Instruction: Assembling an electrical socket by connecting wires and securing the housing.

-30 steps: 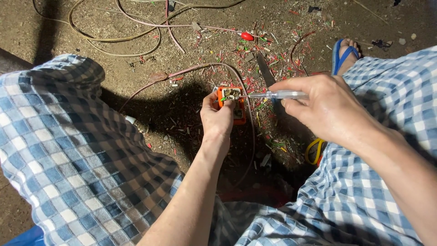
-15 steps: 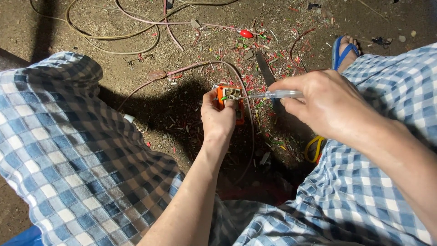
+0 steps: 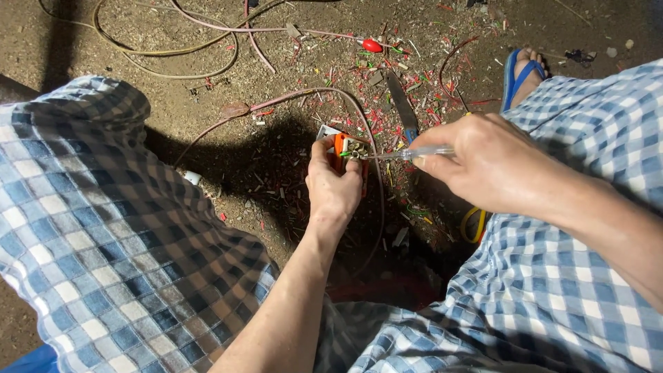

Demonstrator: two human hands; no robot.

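We see the left hand (image 3: 333,186) closed around an orange plug (image 3: 343,146), held above the littered ground (image 3: 276,110) between the knees. The right hand (image 3: 494,166) pinches a clear-handled screwdriver (image 3: 414,153), its tip touching the plug's top.

Makeshift electrical work spot, bare dirt floor (image 3: 138,90), loose cables (image 3: 166,65), scattered wire offcuts (image 3: 387,76)
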